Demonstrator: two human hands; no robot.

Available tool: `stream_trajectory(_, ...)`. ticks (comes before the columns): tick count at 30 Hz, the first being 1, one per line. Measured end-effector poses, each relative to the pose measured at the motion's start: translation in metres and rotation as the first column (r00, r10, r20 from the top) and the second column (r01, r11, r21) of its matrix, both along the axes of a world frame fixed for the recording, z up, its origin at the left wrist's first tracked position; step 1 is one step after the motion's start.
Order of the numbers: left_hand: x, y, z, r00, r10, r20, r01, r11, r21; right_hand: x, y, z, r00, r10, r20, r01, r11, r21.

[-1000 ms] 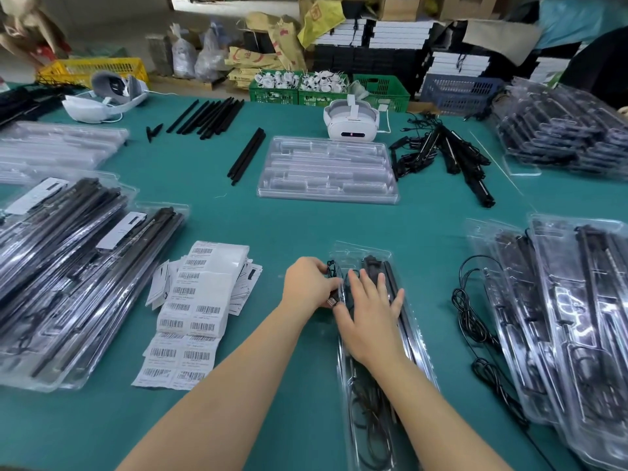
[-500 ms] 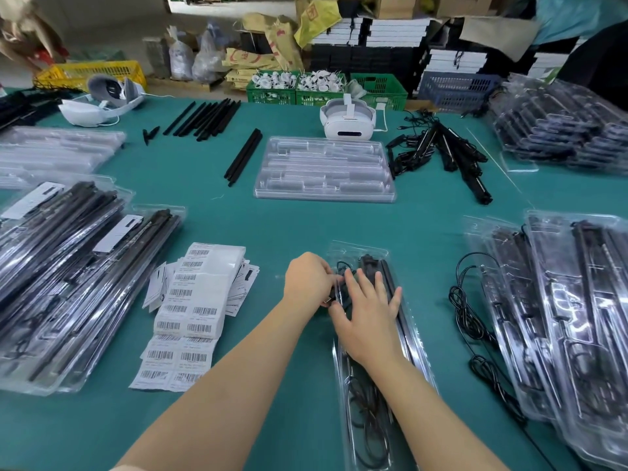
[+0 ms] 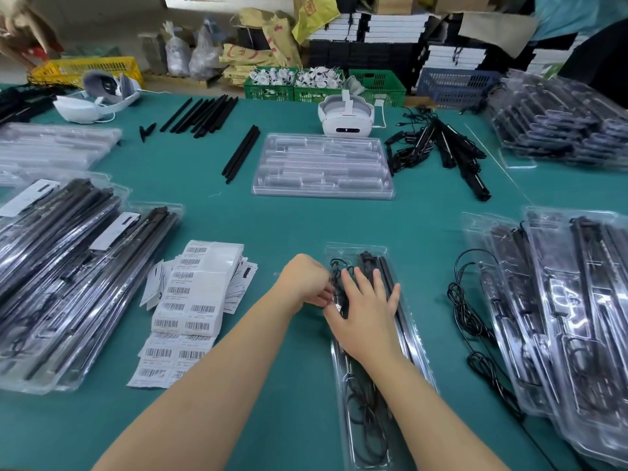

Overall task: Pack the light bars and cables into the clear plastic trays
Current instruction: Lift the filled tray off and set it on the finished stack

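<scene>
A narrow clear plastic tray (image 3: 419,375) lies lengthwise on the green table in front of me. Black light bars (image 3: 387,266) sit along its right side and a coiled black cable (image 3: 365,413) fills its near end. My right hand (image 3: 365,317) lies flat over the tray's upper half, fingers spread and pressing down. My left hand (image 3: 302,282) is at the tray's left edge, fingers curled and pinching a black cable (image 3: 334,266) that loops up near the tray's top.
Barcode labels (image 3: 190,300) are piled left of the tray. Filled trays are stacked at far left (image 3: 68,273) and far right (image 3: 560,317). Loose cables (image 3: 472,321) lie to the right. Empty clear trays (image 3: 323,168), loose black bars (image 3: 200,113) and a white headset (image 3: 345,117) sit farther back.
My left hand's fingers have shifted a little along the cable at the tray's left edge. My right hand stays pressed on the tray. The view has drifted slightly.
</scene>
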State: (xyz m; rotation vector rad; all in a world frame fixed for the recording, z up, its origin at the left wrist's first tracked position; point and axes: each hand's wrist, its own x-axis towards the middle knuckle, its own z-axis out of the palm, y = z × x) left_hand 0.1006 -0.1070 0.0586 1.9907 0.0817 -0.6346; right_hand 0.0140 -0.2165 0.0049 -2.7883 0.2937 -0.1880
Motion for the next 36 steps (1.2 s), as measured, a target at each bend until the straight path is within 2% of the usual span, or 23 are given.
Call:
stream_trajectory(3,0.001,0.005,-0.001,1.000,0.019,-0.010,-0.019,1.000,-0.016,0.000,0.001,0.001,1.000,0.006,-0.016,-0.007,1.000,-0.026)
stream_trajectory(9,0.002,0.008,-0.008,0.988,-0.080,0.133,0.054,0.981,0.186,0.000,0.003,0.003,0.999,-0.006,-0.045,0.003,0.996,-0.086)
stream_trajectory(14,0.004,0.011,-0.010,0.970,-0.166,0.175,0.113,0.954,0.277,-0.001,0.005,0.004,0.999,-0.017,-0.045,0.011,0.994,-0.111)
stream_trajectory(22,0.008,0.009,-0.019,0.996,-0.066,0.065,0.059,0.992,0.114,0.000,0.006,0.004,0.996,-0.007,-0.093,-0.006,0.990,-0.141)
stream_trajectory(29,0.007,0.006,-0.023,0.997,-0.042,0.062,0.035,0.993,0.115,0.006,0.020,0.008,0.983,-0.032,-0.183,0.005,0.989,-0.148)
stream_trajectory(33,0.006,0.010,-0.017,0.985,-0.110,0.136,0.084,0.979,0.183,0.002,0.025,0.006,0.988,-0.048,-0.149,0.023,0.986,-0.167)
stream_trajectory(36,0.003,0.020,-0.007,0.927,-0.223,0.302,0.107,0.928,0.357,0.000,0.024,0.003,0.989,-0.049,-0.136,0.024,0.983,-0.181)
